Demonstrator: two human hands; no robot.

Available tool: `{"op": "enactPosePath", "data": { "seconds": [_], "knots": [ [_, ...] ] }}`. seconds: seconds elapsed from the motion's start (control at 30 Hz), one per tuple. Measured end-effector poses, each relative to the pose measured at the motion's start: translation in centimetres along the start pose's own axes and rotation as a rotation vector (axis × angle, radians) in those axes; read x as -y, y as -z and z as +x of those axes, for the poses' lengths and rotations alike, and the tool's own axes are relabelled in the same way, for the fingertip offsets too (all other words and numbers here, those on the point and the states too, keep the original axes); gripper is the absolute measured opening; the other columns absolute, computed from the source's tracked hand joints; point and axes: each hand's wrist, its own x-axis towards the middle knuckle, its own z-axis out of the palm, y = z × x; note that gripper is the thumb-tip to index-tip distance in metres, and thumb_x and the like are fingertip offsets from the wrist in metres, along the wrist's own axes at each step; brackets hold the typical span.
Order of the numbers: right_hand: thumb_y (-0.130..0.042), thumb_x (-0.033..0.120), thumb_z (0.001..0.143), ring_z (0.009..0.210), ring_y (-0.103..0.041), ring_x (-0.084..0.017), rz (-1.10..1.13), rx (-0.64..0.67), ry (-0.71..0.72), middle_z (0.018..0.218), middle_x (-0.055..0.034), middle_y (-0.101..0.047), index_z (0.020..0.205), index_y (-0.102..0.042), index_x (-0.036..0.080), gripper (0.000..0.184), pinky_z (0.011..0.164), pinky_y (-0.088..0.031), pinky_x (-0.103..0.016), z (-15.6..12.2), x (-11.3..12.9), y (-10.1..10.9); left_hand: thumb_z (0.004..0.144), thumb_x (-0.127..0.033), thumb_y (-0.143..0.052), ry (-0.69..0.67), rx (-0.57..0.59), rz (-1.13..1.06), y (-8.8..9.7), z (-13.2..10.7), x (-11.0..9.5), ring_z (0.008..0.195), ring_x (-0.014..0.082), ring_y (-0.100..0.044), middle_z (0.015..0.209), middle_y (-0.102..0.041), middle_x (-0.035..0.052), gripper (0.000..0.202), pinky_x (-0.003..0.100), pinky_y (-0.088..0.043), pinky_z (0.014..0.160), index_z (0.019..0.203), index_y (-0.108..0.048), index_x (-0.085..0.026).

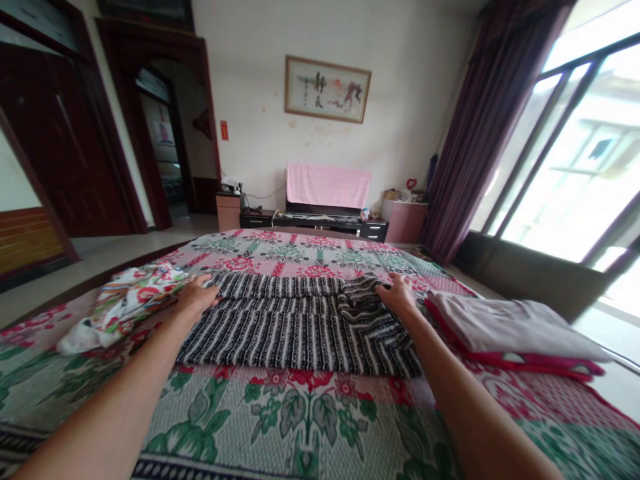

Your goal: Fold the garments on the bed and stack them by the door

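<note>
A black-and-white striped knit garment [300,327] lies folded flat on the flowered bed cover, its far part turned over in a strip. My left hand [198,295] is closed at the far left corner of the garment, thumb toward the cloth. At the far right corner my right hand [399,293] grips the bunched edge, fingers bent. Both hands' fingertips are partly hidden by cloth or by the hands themselves. Left of my left hand lies a crumpled white cloth with a colourful print [135,297]. A folded grey garment [510,323] rests on a red one [530,362] beyond my right forearm.
The flowered cover [310,413] spreads under everything, in pink, green and white. Behind stands a low black cabinet [375,231] with a pink cloth [327,185] draped above it. Purple curtains [480,133] and a window are on the right; doorways are on the left.
</note>
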Motion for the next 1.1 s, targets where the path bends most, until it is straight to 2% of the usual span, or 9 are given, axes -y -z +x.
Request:
{"op": "enactPosePath", "data": {
  "seconds": [0.07,0.17,0.23,0.3,0.43,0.67,0.77,1.0,1.1],
  "knots": [
    [-0.064,0.022,0.066,0.114,-0.053,-0.029,-0.193,0.021,0.187,0.119,-0.015,-0.057,0.109,-0.063,0.015,0.043,0.099,-0.043,-0.041,-0.5,0.4,0.5,0.066,-0.016,-0.064,-0.02,-0.034,0.096,0.0,0.0,0.0,0.055,0.0173,-0.064,0.077,-0.069,0.0056,0.059,0.025,-0.049,0.056,0.125,-0.057,-0.017],
    [-0.066,0.024,0.067,0.112,-0.054,-0.025,-0.31,0.343,0.467,0.116,-0.0105,-0.061,0.103,-0.066,0.017,0.037,0.1,-0.041,-0.036,-1.1,1.2,0.5,0.066,-0.015,-0.063,-0.03,-0.064,0.139,0.3,-0.2,-0.2,0.057,0.0174,-0.066,0.079,-0.07,0.0041,0.061,0.024,-0.048,0.059,0.126,-0.057,-0.019],
    [-0.07,0.024,0.065,0.11,-0.056,-0.025,-0.35,0.491,0.562,0.114,-0.0074,-0.063,0.101,-0.068,0.019,0.037,0.097,-0.041,-0.035,-1.5,1.5,0.1,0.066,-0.016,-0.063,-0.049,-0.06,0.174,0.5,-0.2,-0.3,0.059,0.0178,-0.067,0.08,-0.071,0.0028,0.062,0.024,-0.048,0.061,0.127,-0.056,-0.02],
    [-0.068,0.023,0.066,0.109,-0.056,-0.026,-0.433,0.485,0.558,0.115,-0.0063,-0.064,0.1,-0.069,0.022,0.035,0.094,-0.041,-0.036,-1.9,1.3,-0.7,0.065,-0.018,-0.065,-0.083,-0.04,0.265,0.8,0.0,-0.4,0.063,0.0192,-0.068,0.082,-0.072,0.0024,0.063,0.025,-0.048,0.063,0.127,-0.055,-0.021],
    [-0.054,0.023,0.078,0.108,-0.058,-0.025,-0.569,0.368,0.527,0.114,-0.0046,-0.067,0.102,-0.069,0.025,0.028,0.09,-0.04,-0.036,-2.4,0.7,-1.9,0.063,-0.02,-0.067,-0.114,-0.019,0.431,1.2,0.4,-0.3,0.078,0.0238,-0.069,0.087,-0.073,0.0059,0.062,0.027,-0.048,0.069,0.125,-0.057,-0.019],
    [-0.047,0.027,0.085,0.093,-0.062,-0.023,-0.514,0.128,0.539,0.102,-0.0069,-0.071,0.107,-0.067,0.024,0.03,0.081,-0.041,-0.031,-2.3,3.5,-0.7,0.069,-0.019,-0.06,-0.134,-0.085,0.188,1.0,0.9,0.2,0.079,0.0215,-0.069,0.092,-0.074,0.0064,0.056,0.025,-0.049,0.066,0.126,-0.059,-0.02],
    [-0.049,0.027,0.083,0.088,-0.063,-0.021,-0.471,0.199,0.558,0.096,-0.0052,-0.072,0.104,-0.069,0.024,0.029,0.076,-0.042,-0.028,-2.5,4.6,-0.3,0.067,-0.014,-0.058,-0.143,-0.106,0.161,1.1,1.3,0.1,0.081,0.0229,-0.069,0.09,-0.074,0.0062,0.055,0.026,-0.05,0.068,0.122,-0.063,-0.021],
    [-0.052,0.019,0.072,0.069,-0.06,-0.017,-0.562,0.601,0.682,0.072,-0.0018,-0.07,0.076,-0.072,0.023,0.021,0.065,-0.038,-0.025,-2.9,3.7,-1.2,0.062,-0.002,-0.058,-0.251,-0.081,0.354,0.5,1.4,-0.4,0.11,0.027,-0.061,0.107,-0.072,0.0091,0.051,0.028,-0.046,0.092,0.108,-0.07,-0.02],
    [-0.051,0.018,0.071,0.071,-0.06,-0.017,-0.54,0.619,0.7,0.073,-0.0018,-0.069,0.077,-0.073,0.022,0.023,0.066,-0.038,-0.025,-2.9,3.4,-1.4,0.067,-0.004,-0.056,-0.272,-0.081,0.435,0.3,1.3,-0.6,0.111,0.0275,-0.06,0.11,-0.071,0.0102,0.048,0.029,-0.044,0.095,0.111,-0.069,-0.018]
  ]
}}
